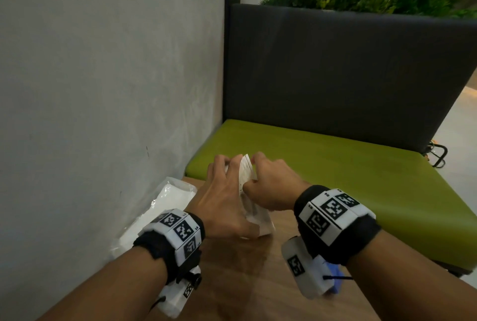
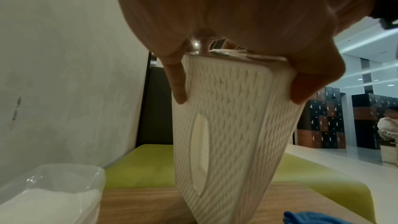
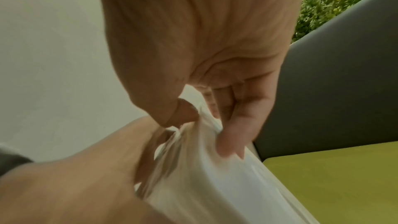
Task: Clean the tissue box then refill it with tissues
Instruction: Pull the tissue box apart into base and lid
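A white tissue box (image 1: 246, 176) with a woven pattern and an oval slot (image 2: 200, 156) stands on end on the wooden table (image 1: 232, 282), tilted. My left hand (image 1: 227, 191) grips it from above, with its fingers on one edge and its thumb on the other. My right hand (image 1: 268, 184) pinches the box's upper rim (image 3: 206, 125) between thumb and curled fingers, on the side facing away from the slot. A clear plastic pack of white tissues (image 1: 165, 204) lies on the table by the wall, left of the box. The box's inside is hidden.
A blue cloth (image 1: 335, 279) lies on the table under my right wrist. A grey wall (image 1: 103, 88) runs along the left. Beyond the table edge is a green bench seat (image 1: 335, 178) with a dark backrest (image 1: 348, 75).
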`<state>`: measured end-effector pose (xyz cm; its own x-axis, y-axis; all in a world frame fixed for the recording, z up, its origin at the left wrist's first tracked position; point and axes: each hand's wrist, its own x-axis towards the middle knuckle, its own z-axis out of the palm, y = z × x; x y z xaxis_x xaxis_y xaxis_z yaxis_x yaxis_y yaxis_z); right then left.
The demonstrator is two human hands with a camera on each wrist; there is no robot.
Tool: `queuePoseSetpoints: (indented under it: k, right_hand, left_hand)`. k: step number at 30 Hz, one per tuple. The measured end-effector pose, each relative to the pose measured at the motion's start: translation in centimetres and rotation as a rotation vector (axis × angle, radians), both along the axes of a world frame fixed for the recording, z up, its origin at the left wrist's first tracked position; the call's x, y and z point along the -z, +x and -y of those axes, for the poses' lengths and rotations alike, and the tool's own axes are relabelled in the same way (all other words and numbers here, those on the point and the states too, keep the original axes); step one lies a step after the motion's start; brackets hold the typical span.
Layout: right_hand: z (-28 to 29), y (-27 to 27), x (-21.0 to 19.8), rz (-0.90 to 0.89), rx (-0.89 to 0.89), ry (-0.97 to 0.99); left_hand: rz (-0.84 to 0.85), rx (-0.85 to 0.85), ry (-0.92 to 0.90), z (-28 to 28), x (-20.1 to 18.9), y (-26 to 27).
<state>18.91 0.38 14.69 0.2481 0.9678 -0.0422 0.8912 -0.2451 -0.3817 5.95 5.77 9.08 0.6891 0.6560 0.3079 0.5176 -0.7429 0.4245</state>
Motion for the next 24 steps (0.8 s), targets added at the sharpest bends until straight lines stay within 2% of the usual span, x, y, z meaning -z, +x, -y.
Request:
queuePoseSetpoints:
  k: [7,11,13,16,17,20,24]
  right_hand:
    - [0.4,-0.2,0.8,-0.114,-0.009,0.081]
    - [0.4,-0.6,2.0,-0.100,-0.042,0.107]
    - [0.5,1.8,1.9,-0.071,0.044,0.169]
    - [1.6,7.3,0.8,-0.082,0.290,0.308]
    - [1.9,8.0,1.1,-0.080,0.286,0.323]
    - [1.6,6.8,2.7,-0.020,0.196,0.380]
    - [1.1,6.8,4.4,-0.018,0.252,0.462]
  left_hand:
    - [0.017,-0.002,-0.017,-0.4,0.2,0.3]
    - [0.043,0.004,-0.032,-0.2,0.0,0.7]
    - [0.037,-0.007,-0.032,-0.8,0.3,-0.6]
    - [0.082,-0.153,-0.097,-1.9,2.6,-4.8]
    - [0.094,-0.178,-0.125,-1.9,3.2,-5.5]
    - [0.034,-0.113,-0.164,-1.4,3.5,-4.0]
    - [0.034,-0.114,-0.160,-0.6,3.7,-2.0]
